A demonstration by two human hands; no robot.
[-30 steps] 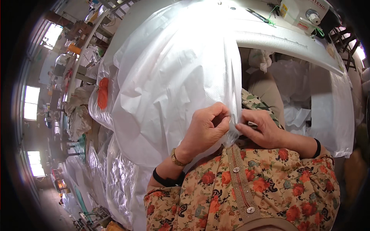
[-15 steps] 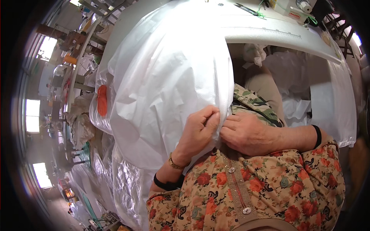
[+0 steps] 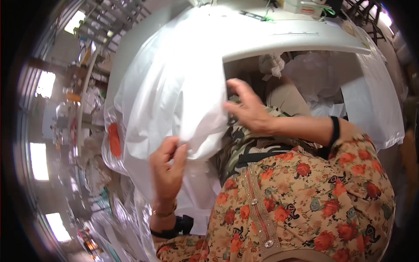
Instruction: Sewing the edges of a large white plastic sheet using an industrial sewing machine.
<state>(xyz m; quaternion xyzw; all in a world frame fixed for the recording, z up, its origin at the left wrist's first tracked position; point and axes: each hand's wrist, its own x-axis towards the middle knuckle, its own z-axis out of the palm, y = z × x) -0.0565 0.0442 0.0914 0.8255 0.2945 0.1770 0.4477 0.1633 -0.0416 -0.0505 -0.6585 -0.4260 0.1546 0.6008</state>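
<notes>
A big white sheet of thin, smooth material (image 3: 152, 105) drapes from the white worktable (image 3: 301, 41) down over its front edge toward my lap. My left hand (image 3: 168, 166) pinches the lower edge of the sheet between thumb and fingers. To the right and farther up, my right hand (image 3: 251, 109) has its thumb and fingers apart beside the sheet's right-hand edge. Glare washes out the upper part of the sheet. Whether the right fingertips touch the edge is hard to tell.
Dark-handled snips (image 3: 253, 16) lie on the table near a pale box (image 3: 303, 6) at the back. Clear plastic wrapping with an orange bundle (image 3: 114, 139) hangs at the left. More white material (image 3: 371, 105) hangs at the right. Camouflage cloth (image 3: 240, 139) covers my lap.
My hands, close together on the sheet's edge before, have parted. The left moved left and slightly down with the edge; the right released its grip and moved up. The view has tilted.
</notes>
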